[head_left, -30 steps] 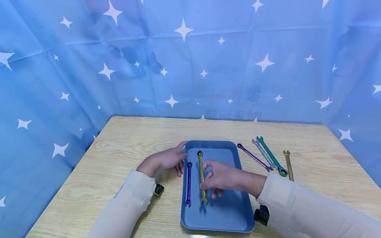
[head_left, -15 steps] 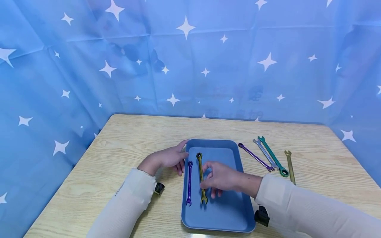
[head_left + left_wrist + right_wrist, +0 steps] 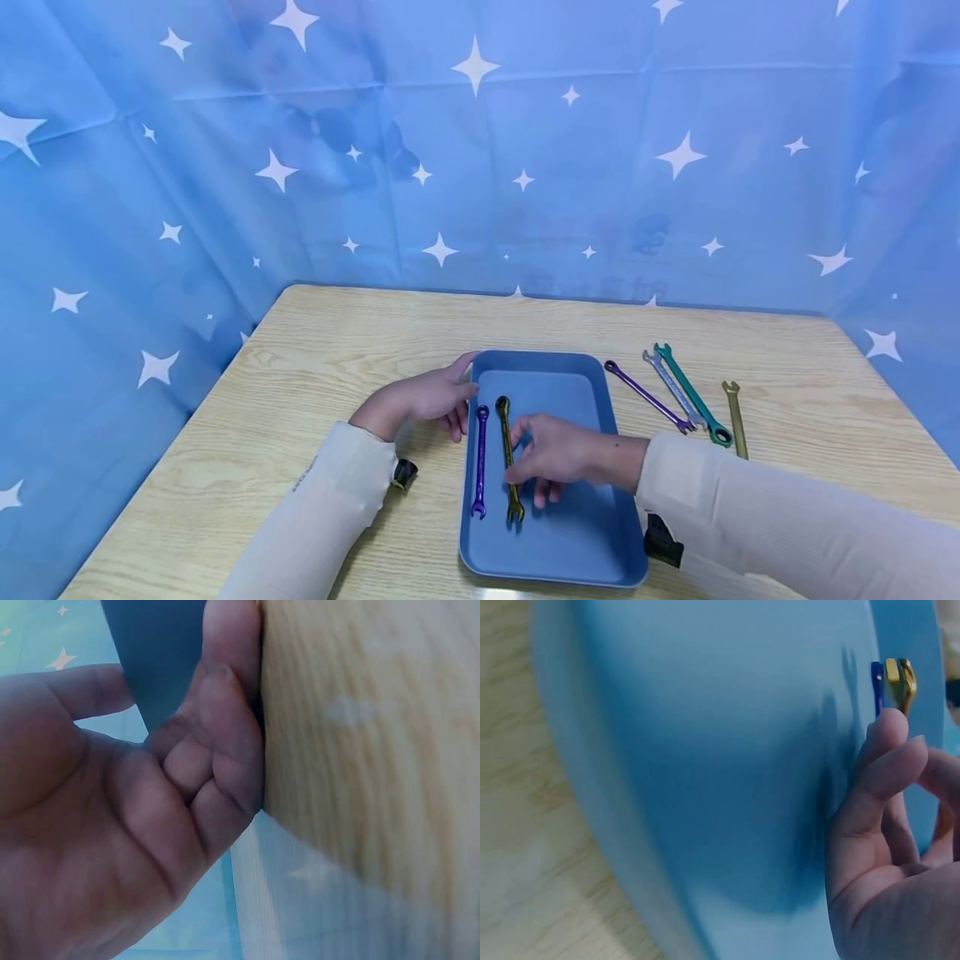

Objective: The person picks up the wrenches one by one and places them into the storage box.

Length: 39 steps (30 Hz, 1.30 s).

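In the head view, my left hand (image 3: pixel 426 398) grips the left wall of a blue tray (image 3: pixel 577 573), thumb over the rim and other fingers outside. The left wrist view shows those fingers bent down against the table. Over the tray floor, my right hand (image 3: pixel 551 454) pinches a gold combination wrench (image 3: pixel 507 437) by its shank, ring end away and open end toward me. A purple wrench (image 3: pixel 481 462) lies to its left in the tray, nearly parallel. In the right wrist view, the gold wrench's open end (image 3: pixel 906 682) sticks out past the fingertips.
To the tray's right on the wooden table (image 3: pixel 360 333) lie another purple wrench (image 3: pixel 648 396), a silver wrench (image 3: pixel 675 389), a green wrench (image 3: pixel 693 392) and a dull gold wrench (image 3: pixel 737 421), partly hidden by the right sleeve. A blue starry curtain (image 3: pixel 480 167) hangs behind.
The gold wrench has come lower toward the tray floor, its ring end shifting slightly nearer to me. My right hand keeps its pinch. The left hand stays on the tray wall.
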Tool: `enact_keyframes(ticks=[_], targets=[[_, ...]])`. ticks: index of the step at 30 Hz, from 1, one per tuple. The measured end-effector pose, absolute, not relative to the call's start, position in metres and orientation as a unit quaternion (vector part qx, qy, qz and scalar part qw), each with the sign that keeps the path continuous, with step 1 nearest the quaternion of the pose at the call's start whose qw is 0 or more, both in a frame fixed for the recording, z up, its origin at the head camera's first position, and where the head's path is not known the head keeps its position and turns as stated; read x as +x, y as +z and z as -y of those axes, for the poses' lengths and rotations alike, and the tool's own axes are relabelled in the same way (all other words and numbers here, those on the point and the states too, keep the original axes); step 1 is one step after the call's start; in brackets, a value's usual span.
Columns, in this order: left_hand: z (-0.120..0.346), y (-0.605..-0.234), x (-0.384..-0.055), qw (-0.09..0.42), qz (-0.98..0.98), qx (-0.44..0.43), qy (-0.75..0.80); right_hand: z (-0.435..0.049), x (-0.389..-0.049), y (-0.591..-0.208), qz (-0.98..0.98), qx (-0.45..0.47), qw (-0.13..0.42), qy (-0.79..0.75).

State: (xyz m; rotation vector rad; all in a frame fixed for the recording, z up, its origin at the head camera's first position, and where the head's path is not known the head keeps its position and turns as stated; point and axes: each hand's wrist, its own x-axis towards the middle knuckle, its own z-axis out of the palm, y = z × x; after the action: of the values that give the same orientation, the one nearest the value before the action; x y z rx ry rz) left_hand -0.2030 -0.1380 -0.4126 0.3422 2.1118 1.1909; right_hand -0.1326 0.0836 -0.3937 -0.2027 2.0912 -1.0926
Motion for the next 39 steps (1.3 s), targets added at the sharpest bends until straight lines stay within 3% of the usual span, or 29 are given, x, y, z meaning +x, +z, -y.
enact_keyframes(ticks=[39], targets=[[0.1348,-0.4074,-0.2017,0.340,-0.809,0.131,0.460,-0.0747,-0.1304,-0.3947,-0.855,-0.109,0.338,-0.378]])
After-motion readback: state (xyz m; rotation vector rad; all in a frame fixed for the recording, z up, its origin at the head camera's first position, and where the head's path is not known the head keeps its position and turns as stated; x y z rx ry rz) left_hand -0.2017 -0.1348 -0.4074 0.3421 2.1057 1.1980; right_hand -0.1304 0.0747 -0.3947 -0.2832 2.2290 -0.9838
